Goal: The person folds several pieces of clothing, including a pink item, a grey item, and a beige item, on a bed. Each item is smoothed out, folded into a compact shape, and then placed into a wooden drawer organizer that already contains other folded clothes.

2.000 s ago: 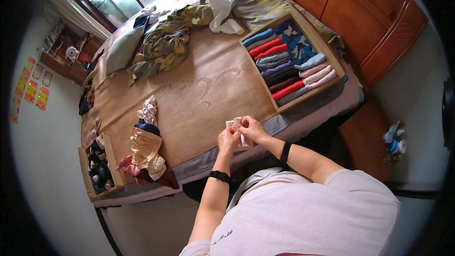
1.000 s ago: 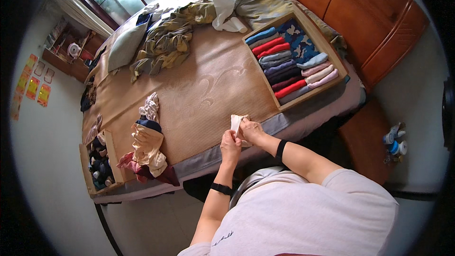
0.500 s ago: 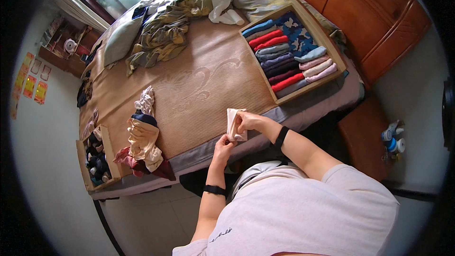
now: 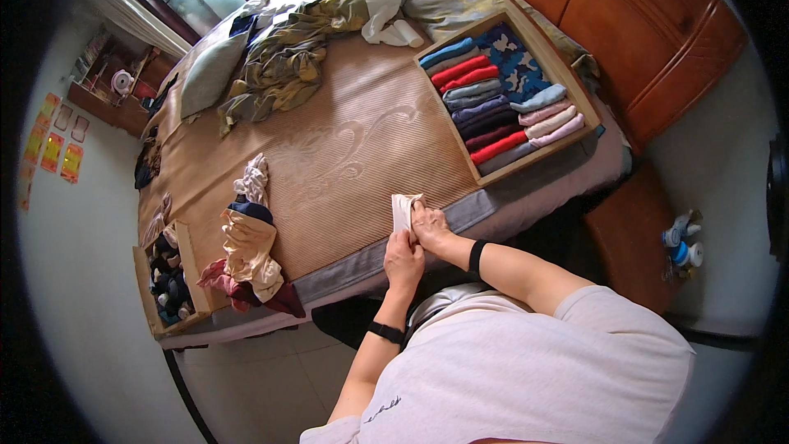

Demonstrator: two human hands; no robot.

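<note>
I hold a small pale folded garment (image 4: 403, 209) upright over the near edge of the bed (image 4: 345, 148). My right hand (image 4: 431, 227) grips its right side and my left hand (image 4: 403, 261) pinches it from below. A wooden drawer tray (image 4: 526, 166) to the upper right holds several rolled and folded clothes in red, blue, grey and pink. To the left lies a pile of unfolded clothes (image 4: 246, 242) in cream, navy and dark red.
A second wooden box (image 4: 167, 278) with dark items sits at the bed's left corner. Crumpled olive bedding (image 4: 283, 66), a grey pillow (image 4: 212, 74) and a white cloth (image 4: 386, 16) lie at the far end. A wooden cabinet (image 4: 641, 41) stands to the right, with small bottles (image 4: 680, 238) on the floor.
The pale garment has gone from a small bundle between both hands to a folded strip held upright. Both hands shifted slightly right and up.
</note>
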